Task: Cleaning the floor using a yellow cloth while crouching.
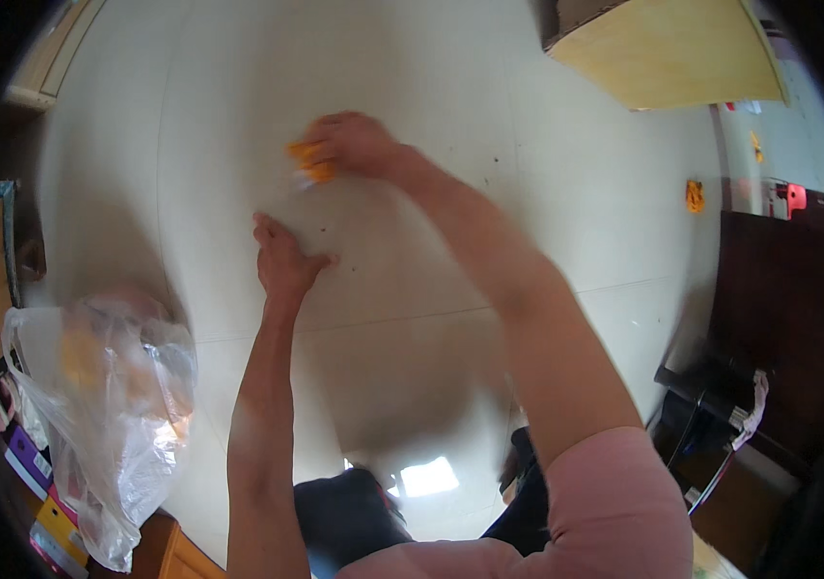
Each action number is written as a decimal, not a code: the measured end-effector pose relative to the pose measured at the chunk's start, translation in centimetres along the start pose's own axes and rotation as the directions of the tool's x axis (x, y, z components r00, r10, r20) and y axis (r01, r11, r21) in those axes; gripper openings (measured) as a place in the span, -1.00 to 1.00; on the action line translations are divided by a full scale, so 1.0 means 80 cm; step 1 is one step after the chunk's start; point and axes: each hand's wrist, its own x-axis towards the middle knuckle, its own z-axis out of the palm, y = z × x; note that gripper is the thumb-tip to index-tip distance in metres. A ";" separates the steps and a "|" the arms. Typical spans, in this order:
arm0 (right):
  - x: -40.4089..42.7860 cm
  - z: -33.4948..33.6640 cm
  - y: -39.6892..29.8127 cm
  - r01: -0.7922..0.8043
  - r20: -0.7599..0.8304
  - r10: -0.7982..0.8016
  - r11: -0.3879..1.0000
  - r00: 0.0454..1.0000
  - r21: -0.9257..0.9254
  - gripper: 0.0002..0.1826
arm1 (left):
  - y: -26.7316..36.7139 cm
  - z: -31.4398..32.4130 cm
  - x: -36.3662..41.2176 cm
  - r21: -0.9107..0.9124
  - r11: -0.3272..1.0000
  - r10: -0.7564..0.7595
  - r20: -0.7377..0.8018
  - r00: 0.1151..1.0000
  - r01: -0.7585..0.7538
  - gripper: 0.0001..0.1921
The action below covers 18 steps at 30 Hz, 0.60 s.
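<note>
My right hand point(359, 145) reaches out over the pale tiled floor point(412, 239). Its fingers are closed around a crumpled orange piece point(303, 153), perhaps a cloth or wrapper, with a whitish patch at its lower edge. Motion blur and my fingers hide its full shape. Nearer to me, my left hand point(285, 257) rests on or just over the tiles with its thumb spread and nothing in it. Small dark specks point(323, 229) lie on the floor close to that thumb, and another speck point(496, 159) lies to the right of my right hand.
A filled translucent plastic bag point(122, 405) stands at my left, near colourful boxes point(57, 521). Another orange crumpled piece point(694, 196) lies by dark furniture point(781, 311) on the right. A yellowish board or box panel point(672, 51) juts in at upper right.
</note>
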 end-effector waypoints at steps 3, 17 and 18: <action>-0.097 -0.052 0.025 -0.183 0.035 0.191 0.969 0.981 -0.165 -0.74 | -0.011 0.007 0.007 0.081 0.997 -0.008 -0.005 1.000 0.009 0.24; -0.456 -0.168 0.098 -0.879 -0.311 0.950 0.123 -0.030 0.461 -0.70 | -0.039 0.009 0.015 0.124 0.992 -0.026 0.021 0.999 0.023 0.27; -0.485 -0.160 0.109 -0.956 -0.324 0.942 0.010 -0.090 0.292 -0.68 | -0.038 0.014 0.015 0.142 0.990 0.006 0.014 1.000 -0.008 0.27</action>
